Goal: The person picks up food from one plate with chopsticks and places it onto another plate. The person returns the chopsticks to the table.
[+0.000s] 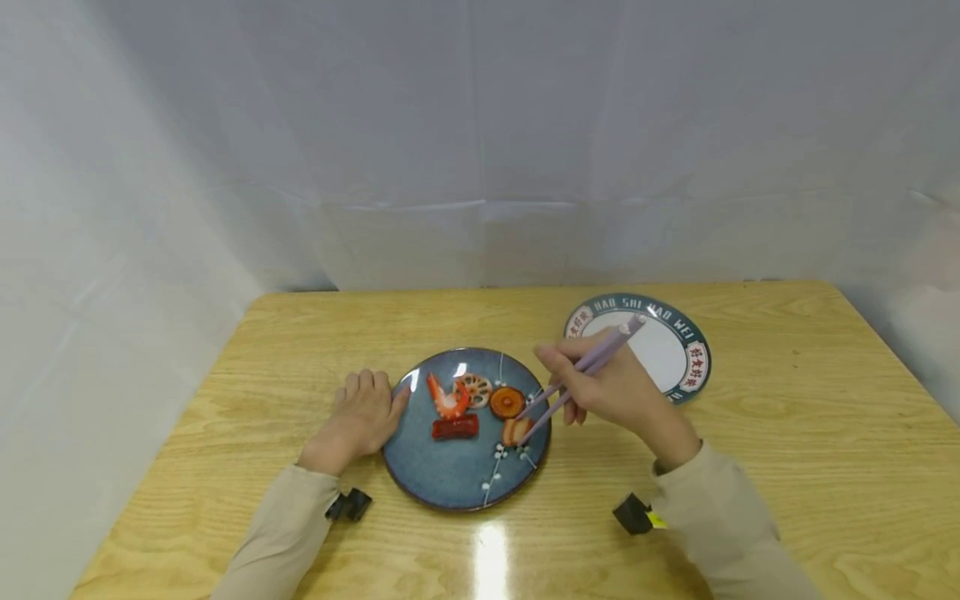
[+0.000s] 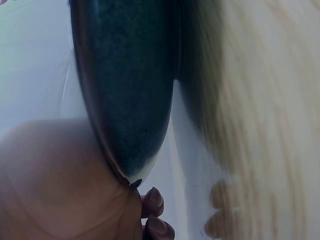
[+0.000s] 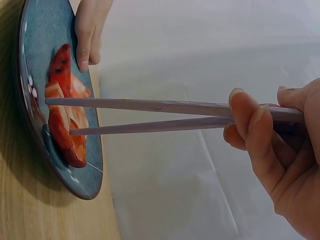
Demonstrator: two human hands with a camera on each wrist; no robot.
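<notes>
My right hand (image 1: 611, 387) holds a pair of light purple chopsticks (image 1: 592, 358), spread apart towards their tips. The tips reach a pale-and-brown striped meat slice (image 1: 516, 432) on a blue plate (image 1: 450, 479); whether they grip it, I cannot tell. Around it on the plate lie a round brown mushroom (image 1: 507, 402), a lotus root slice (image 1: 476, 390), a red-and-white shrimp (image 1: 452, 402) and a dark red meat piece (image 1: 455, 427). At the plate's left edge rests my left hand (image 1: 363, 417), its thumb on the rim and its fingers beside the plate.
Behind my right hand stands a white plate (image 1: 660, 354) with a green lettered rim, partly covered by the hand and chopsticks. Everything rests on a wooden table (image 1: 810, 433). Pale sheeting (image 1: 480, 150) hangs behind the table and along its sides.
</notes>
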